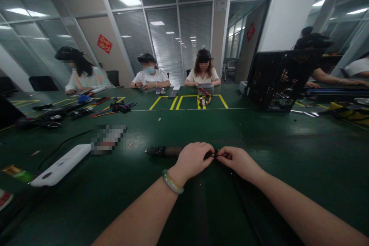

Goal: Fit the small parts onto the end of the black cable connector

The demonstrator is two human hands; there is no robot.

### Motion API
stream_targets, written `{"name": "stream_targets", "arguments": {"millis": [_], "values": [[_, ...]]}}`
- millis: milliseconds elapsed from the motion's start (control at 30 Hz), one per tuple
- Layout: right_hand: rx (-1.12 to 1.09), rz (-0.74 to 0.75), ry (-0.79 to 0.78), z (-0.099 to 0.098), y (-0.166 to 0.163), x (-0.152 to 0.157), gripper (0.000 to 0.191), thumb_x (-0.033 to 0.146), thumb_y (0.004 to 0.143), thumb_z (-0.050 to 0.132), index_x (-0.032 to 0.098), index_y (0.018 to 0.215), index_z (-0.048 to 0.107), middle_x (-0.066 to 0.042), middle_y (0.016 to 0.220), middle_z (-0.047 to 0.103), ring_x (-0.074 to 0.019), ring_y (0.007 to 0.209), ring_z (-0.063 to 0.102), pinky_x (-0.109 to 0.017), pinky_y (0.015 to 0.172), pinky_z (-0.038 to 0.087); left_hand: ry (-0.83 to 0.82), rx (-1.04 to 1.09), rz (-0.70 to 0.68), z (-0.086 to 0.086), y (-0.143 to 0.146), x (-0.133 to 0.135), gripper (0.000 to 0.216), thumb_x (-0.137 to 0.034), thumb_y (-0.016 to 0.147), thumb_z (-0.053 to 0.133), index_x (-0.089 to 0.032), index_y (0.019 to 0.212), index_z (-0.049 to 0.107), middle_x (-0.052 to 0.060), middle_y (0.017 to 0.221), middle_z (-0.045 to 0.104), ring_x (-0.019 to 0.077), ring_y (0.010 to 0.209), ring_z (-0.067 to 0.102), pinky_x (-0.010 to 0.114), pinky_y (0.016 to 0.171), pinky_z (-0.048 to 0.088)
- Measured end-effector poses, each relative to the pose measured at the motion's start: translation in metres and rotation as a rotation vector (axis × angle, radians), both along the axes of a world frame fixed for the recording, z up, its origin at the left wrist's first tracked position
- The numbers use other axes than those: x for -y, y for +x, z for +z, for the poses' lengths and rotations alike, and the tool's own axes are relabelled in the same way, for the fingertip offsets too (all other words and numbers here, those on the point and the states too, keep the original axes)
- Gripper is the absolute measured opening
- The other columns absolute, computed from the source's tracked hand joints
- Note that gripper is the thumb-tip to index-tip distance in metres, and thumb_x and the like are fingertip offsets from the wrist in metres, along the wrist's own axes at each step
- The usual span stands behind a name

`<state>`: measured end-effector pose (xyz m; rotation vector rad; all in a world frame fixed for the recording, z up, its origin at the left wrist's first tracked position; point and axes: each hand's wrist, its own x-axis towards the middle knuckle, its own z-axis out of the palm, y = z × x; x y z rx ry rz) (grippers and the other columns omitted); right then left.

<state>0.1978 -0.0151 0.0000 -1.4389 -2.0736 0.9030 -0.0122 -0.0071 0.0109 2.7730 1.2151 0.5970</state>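
An electric screwdriver (170,151) lies on the green table, its metal tip pointing left. My left hand (193,160), with a jade bangle at the wrist, is closed around its rear end. Close to that end, my right hand (236,161) pinches the plug end of a black cable (241,192), most of which the fingers cover. Both sets of fingertips nearly meet; whether the plug sits in the screwdriver I cannot tell. From the right hand the cable runs down toward the table's near edge.
A white power adapter (62,165) with a black cord lies left, beside a blurred-out object (108,139). Cable bundles (121,105) lie further back. A black computer case (278,80) stands at right. Several people sit across the table, one behind a power supply (205,89).
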Motion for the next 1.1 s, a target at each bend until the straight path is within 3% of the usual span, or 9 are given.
{"name": "stream_targets", "arguments": {"millis": [433, 700, 1100], "values": [[0.019, -0.022, 0.035, 0.0003, -0.0041, 0.0012, 0.016, 0.031, 0.086, 0.06, 0.024, 0.096, 0.071, 0.0, 0.087, 0.072, -0.016, 0.074, 0.063, -0.024, 0.065, 0.044, 0.011, 0.0, -0.003, -0.0024, 0.0018, -0.0015, 0.011, -0.031, 0.09, 0.059, -0.026, 0.099, 0.064, -0.002, 0.099, 0.064, 0.0168, 0.091, 0.059, 0.031, 0.084, 0.045], [0.173, -0.057, 0.092, 0.0086, 0.001, 0.0052, 0.016, 0.036, 0.081, 0.065, 0.024, 0.09, 0.071, -0.002, 0.085, 0.071, -0.0189, 0.074, 0.063, -0.026, 0.062, 0.042, 0.013, -0.008, 0.002, -0.0014, 0.0023, -0.0005, 0.012, -0.032, 0.091, 0.058, -0.025, 0.098, 0.064, -0.001, 0.099, 0.064, 0.0177, 0.091, 0.059, 0.031, 0.082, 0.045], [0.185, -0.028, 0.172, 0.0053, -0.0043, 0.0043, 0.012, 0.031, 0.085, 0.059, 0.024, 0.086, 0.069, 0.0, 0.081, 0.069, -0.0173, 0.072, 0.062, -0.026, 0.063, 0.041, -0.007, -0.017, 0.011, -0.0018, 0.0023, -0.001, 0.012, -0.031, 0.091, 0.057, -0.024, 0.099, 0.064, 0.0, 0.1, 0.064, 0.0175, 0.093, 0.059, 0.032, 0.084, 0.045]]}}
